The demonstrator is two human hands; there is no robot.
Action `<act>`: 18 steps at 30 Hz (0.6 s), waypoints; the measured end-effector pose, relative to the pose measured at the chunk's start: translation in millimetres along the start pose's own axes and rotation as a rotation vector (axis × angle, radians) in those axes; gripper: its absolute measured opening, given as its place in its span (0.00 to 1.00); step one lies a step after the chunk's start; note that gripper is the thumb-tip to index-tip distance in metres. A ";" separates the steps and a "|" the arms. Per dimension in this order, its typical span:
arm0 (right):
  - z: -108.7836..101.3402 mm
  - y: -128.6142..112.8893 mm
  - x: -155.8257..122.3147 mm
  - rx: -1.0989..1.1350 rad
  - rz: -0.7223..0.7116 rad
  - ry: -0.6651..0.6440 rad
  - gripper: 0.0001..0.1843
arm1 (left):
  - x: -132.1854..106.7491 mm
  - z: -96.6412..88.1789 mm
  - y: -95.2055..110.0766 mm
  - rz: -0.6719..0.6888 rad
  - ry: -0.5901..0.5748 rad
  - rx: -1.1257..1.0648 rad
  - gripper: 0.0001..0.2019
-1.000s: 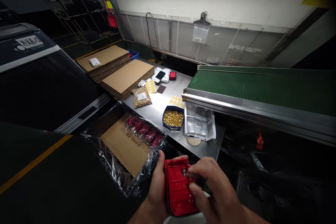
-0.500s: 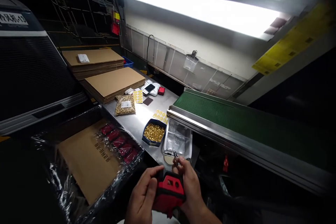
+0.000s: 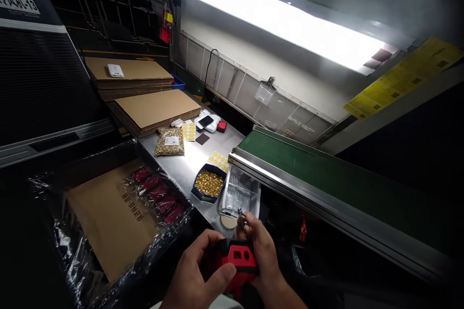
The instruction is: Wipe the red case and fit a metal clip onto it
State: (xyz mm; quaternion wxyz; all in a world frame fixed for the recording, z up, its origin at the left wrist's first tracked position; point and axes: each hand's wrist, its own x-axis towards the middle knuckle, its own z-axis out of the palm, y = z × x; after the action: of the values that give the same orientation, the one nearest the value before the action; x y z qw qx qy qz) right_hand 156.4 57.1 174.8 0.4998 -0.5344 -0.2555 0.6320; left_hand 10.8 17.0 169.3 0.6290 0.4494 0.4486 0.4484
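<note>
A red plastic housing (image 3: 239,263) is held low in front of me, end-on to the camera. My left hand (image 3: 195,277) grips its left side with the thumb across the front. My right hand (image 3: 263,256) wraps its right side and pinches a small metal part (image 3: 241,216) above the housing's top edge. Just beyond my hands sit a blue tray of brass pieces (image 3: 208,183) and a clear plastic tray (image 3: 239,193) on the steel table (image 3: 188,161).
A plastic-lined carton (image 3: 108,217) with cardboard and several red housings stands at left. Flat cardboard stacks (image 3: 152,108), a bag of brass parts (image 3: 169,141), yellow sticker sheets (image 3: 218,159) and a phone (image 3: 205,121) lie further back. A green conveyor belt (image 3: 326,174) runs at right.
The camera has tilted up. The red housing went from lying flat in my hands to standing end-on, and my right hand now pinches a small metal part above it.
</note>
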 end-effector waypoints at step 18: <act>-24.1 2.9 12.2 0.402 0.071 0.076 0.23 | 15.3 17.2 -14.1 0.047 -0.052 -0.254 0.25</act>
State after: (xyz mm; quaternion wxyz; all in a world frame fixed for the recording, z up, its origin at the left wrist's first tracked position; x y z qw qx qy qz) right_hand 178.7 61.9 160.0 0.5832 -0.4561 -0.0862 0.6666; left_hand 32.7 26.2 156.5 0.6817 0.3878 0.3611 0.5045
